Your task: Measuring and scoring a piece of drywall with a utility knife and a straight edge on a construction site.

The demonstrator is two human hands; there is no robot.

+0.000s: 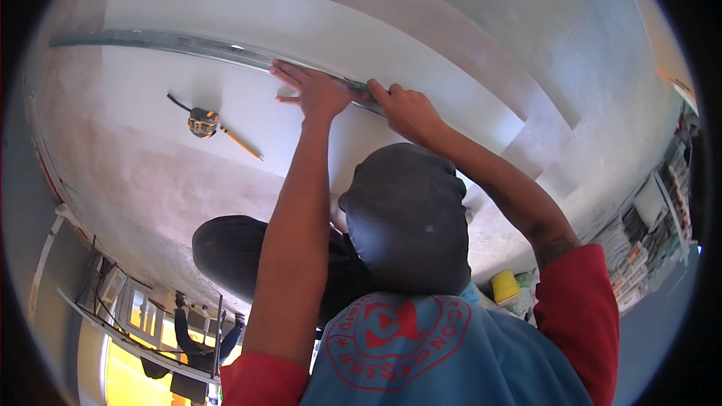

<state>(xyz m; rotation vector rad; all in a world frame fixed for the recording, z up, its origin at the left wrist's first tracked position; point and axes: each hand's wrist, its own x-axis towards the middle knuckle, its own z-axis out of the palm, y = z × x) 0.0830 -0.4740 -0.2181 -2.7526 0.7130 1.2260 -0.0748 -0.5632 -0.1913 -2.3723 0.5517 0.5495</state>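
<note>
Rail: one, laid across one white board, far side. Nearer, to the left: one tape measure, one pencil. Left hand: spread, pressed on rail. Right hand: just beside, curled at rail; cannot tell whether clamped on anything.

Appears to be an indoor building site, perhaps a room under renovation. Suggested by a bare, pale, dust-smeared floor, with a large, flat white board laid on it, plus a long grey metal strip, a black-and-yellow tape measure and a slim yellow pencil. Cluttered at right with heaped, greyish, mixed materials near a yellow, rounded container.
</note>
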